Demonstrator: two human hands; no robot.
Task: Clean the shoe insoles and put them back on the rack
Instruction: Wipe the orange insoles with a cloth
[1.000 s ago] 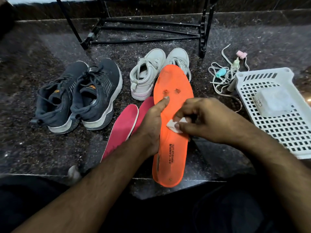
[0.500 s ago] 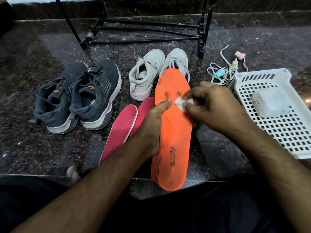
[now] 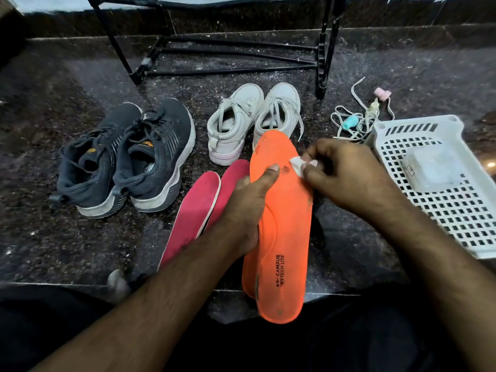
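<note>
Fingers of right hand point(image 3: 346, 175) pinch white wipe point(image 3: 297, 165), seemingly touching orange insole point(image 3: 284, 210); left hand point(image 3: 249, 210) grips insole.

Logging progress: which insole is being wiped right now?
The orange insole: left hand grips it, right hand wipes it. Both pink insoles lie untouched.

Orange insole point(image 3: 281, 224) heel end read "CAMPUS", "TRYTECH LITE" below it, black print. Dark sneakers' point(image 3: 128, 159) tongue labels orange, text illegible.

Bare dark floor point(image 3: 67, 251) lies open near-left; sneakers point(image 3: 128, 159), pink insoles point(image 3: 196, 210) and white basket point(image 3: 456, 210) crowd the middle and right.
</note>
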